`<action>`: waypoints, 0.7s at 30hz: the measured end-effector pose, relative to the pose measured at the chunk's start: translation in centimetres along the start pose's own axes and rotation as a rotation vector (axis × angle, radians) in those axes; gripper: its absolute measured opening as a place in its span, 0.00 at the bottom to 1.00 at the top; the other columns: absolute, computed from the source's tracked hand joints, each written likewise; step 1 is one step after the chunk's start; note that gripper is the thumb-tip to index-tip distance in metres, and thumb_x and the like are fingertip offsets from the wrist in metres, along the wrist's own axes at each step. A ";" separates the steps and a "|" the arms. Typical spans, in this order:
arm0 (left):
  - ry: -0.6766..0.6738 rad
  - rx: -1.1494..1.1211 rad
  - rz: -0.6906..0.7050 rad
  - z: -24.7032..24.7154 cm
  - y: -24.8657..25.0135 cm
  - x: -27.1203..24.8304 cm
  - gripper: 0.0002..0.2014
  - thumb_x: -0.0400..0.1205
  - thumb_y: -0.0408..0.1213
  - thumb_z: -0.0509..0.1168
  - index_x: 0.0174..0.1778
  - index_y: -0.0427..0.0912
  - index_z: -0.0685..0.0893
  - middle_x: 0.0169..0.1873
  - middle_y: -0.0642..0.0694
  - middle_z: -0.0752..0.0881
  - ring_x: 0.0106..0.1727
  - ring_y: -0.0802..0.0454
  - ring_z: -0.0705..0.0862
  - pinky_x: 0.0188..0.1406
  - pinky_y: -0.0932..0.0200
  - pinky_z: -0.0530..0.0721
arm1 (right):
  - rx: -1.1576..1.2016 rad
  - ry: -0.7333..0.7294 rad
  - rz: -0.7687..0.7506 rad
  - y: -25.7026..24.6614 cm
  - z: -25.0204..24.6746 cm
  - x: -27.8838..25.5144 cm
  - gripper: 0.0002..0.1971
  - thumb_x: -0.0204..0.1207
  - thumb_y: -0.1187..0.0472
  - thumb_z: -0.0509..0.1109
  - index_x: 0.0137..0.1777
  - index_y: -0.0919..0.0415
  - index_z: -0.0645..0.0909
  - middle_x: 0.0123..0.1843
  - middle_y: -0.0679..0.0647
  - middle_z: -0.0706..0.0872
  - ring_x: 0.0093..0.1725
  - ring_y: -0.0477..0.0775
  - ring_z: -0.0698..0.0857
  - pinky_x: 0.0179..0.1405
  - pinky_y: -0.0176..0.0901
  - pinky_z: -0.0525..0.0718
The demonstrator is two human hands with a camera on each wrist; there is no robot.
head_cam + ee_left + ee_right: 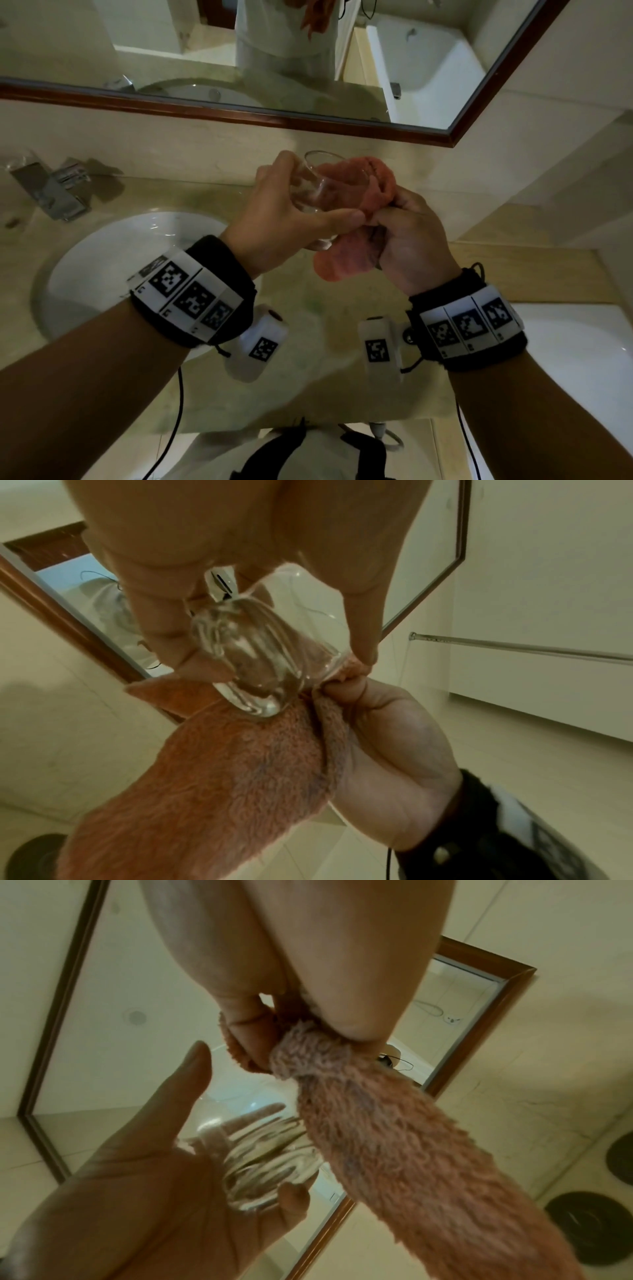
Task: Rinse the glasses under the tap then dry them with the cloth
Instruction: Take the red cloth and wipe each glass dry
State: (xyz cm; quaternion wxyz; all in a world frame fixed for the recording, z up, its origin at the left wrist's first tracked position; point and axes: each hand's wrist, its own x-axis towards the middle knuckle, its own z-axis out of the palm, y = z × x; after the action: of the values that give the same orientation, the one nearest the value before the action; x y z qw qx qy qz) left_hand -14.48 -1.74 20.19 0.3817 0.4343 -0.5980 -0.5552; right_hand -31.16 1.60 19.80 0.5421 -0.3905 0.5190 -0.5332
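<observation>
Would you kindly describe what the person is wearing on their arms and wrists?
Both forearms are bare, with no sleeves. Each wrist carries a black fabric band faced with white panels printed with black square codes. A white camera block with its own code hangs under each wrist, and thin black cables trail from the bands towards the body.

No legible text or labels

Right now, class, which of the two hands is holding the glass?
The left hand: its fingers curl round the clear glass. The right hand grips the pink cloth instead.
</observation>
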 end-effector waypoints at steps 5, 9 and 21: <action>0.071 -0.149 -0.007 0.0 0.2 0.2 0.32 0.71 0.48 0.74 0.69 0.44 0.73 0.45 0.49 0.84 0.39 0.59 0.90 0.35 0.61 0.87 | -0.026 0.019 -0.023 -0.1 0.0 -0.1 0.15 0.66 0.70 0.70 0.53 0.66 0.88 0.51 0.64 0.91 0.54 0.64 0.89 0.65 0.68 0.85; 0.117 -0.255 -0.049 -0.2 -0.4 0.7 0.17 0.85 0.35 0.67 0.65 0.45 0.68 0.36 0.54 0.90 0.35 0.60 0.89 0.31 0.61 0.85 | -0.033 0.020 -0.048 -0.2 -0.5 -0.1 0.14 0.67 0.73 0.71 0.52 0.65 0.89 0.48 0.62 0.92 0.52 0.63 0.90 0.64 0.68 0.86; -0.055 -0.033 0.003 0.5 -1.7 0.0 0.30 0.64 0.41 0.86 0.58 0.40 0.81 0.55 0.42 0.88 0.50 0.53 0.91 0.41 0.58 0.89 | -0.017 0.037 0.007 1.3 -2.6 0.6 0.13 0.63 0.73 0.68 0.45 0.66 0.90 0.46 0.68 0.90 0.48 0.69 0.89 0.55 0.60 0.86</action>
State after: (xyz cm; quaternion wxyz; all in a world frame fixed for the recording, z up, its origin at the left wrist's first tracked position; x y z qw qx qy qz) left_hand -14.73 -1.56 18.41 0.3730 0.4114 -0.5997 -0.5762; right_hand -33.50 1.53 18.06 0.5309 -0.3834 0.5347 -0.5341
